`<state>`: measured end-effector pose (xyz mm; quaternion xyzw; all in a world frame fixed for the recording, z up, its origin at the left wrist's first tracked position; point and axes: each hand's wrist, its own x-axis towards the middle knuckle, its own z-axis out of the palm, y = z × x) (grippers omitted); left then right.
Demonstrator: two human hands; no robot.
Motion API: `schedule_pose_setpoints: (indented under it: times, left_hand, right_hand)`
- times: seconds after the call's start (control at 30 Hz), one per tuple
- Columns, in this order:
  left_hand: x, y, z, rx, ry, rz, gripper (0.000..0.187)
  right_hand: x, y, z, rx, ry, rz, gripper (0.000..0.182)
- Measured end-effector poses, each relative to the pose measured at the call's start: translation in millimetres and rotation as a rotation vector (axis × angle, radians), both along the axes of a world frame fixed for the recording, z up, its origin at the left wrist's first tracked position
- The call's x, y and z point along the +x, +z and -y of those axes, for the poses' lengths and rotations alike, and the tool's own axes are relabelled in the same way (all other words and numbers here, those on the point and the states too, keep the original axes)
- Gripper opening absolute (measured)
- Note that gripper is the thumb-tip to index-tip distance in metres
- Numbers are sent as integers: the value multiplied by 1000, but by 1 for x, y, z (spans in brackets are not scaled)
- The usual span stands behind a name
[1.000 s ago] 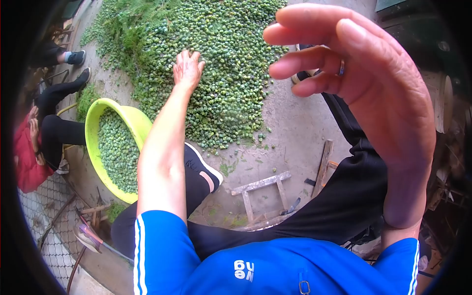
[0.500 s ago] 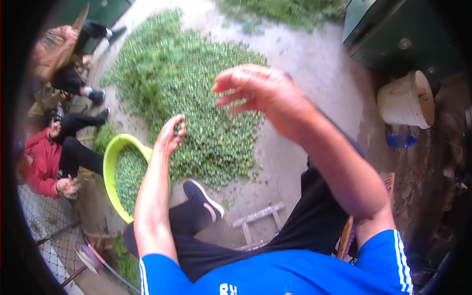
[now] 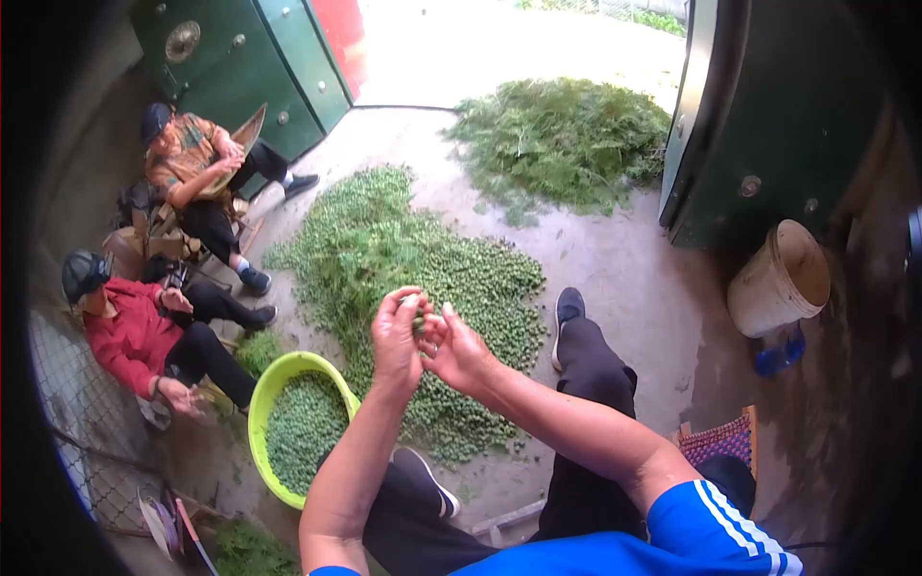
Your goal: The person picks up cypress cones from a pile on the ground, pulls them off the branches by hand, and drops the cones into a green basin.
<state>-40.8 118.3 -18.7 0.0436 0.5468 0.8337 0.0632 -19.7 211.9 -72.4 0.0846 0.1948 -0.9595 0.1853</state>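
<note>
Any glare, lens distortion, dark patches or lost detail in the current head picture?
Head view: the doorway is blown out to white; head view: a black rounded lens border swallows the corners; head view: the scene darkens right of the plastic bucket; head view: the left hand and right hand look fairly sharp, but what lies between them is too small to identify.

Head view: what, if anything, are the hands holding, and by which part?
Something green shows between the left hand and the right hand, apparently held; which part is in whose grip cannot be told.
</note>
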Motion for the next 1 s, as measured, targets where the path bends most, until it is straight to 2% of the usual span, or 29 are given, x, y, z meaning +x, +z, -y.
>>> schedule_pose_setpoints:
  times: [0.07, 0.13, 0.2, 0.27, 0.33, 0.37, 0.4, 0.5, 0.57, 0.6, 0.73, 0.8, 0.87, 0.9, 0.97, 1.0]
  left_hand:
    - [15, -5, -15, -57, 3, -89, 17]
    - [20, -21, -26, -237, 95, -270, 22]
    - [21, -21, -31, -195, 87, -316, 29]
    - [17, -9, -35, -39, 75, -309, 34]
    - [16, 8, -30, 38, 105, -280, 34]
    - [14, 13, -27, 115, 130, -258, 35]
    - [10, 15, -17, 114, 133, -275, 31]
    - [-1, 25, 18, 52, 68, -259, 24]
    - [-4, 28, 35, -123, 22, -238, 19]
    - [-5, 27, 41, -123, 28, -235, 19]
    - [-3, 25, 50, -561, 4, -293, 14]
    - [-2, 13, 46, -667, 33, -383, 14]
    - [6, 13, 43, -974, 89, -449, 17]
    - [9, 16, 41, -1045, 105, -472, 16]
    - [10, 16, 43, -1117, 121, -492, 15]
    - [6, 11, 46, -1014, 103, -457, 13]
  right_hand:
    - [-3, -11, 7, -215, -216, -200, 44]
    - [-2, 2, -3, -202, -280, 69, 36]
    - [-17, -26, -6, -398, -198, -72, 25]
    - [-18, -7, -12, -427, -150, 15, 20]
    - [-23, 12, -15, -479, -148, 41, 21]
    - [-20, 22, -15, -383, -202, 15, 24]
    - [-21, 21, -16, -457, -183, -3, 27]
    - [-16, 28, -15, -392, -160, -48, 29]
    - [-11, 38, -11, -401, -170, -11, 34]
    - [-11, 36, -9, -400, -165, -8, 34]
    - [-14, 33, -3, -381, -120, -43, 41]
    - [-13, 31, 0, -362, -105, -63, 43]
    - [-13, 28, 4, -378, -80, -77, 45]
    - [-12, 27, 5, -392, -67, -98, 45]
    - [-12, 23, 8, -405, -44, -111, 46]
    - [-12, 23, 8, -406, -44, -109, 46]
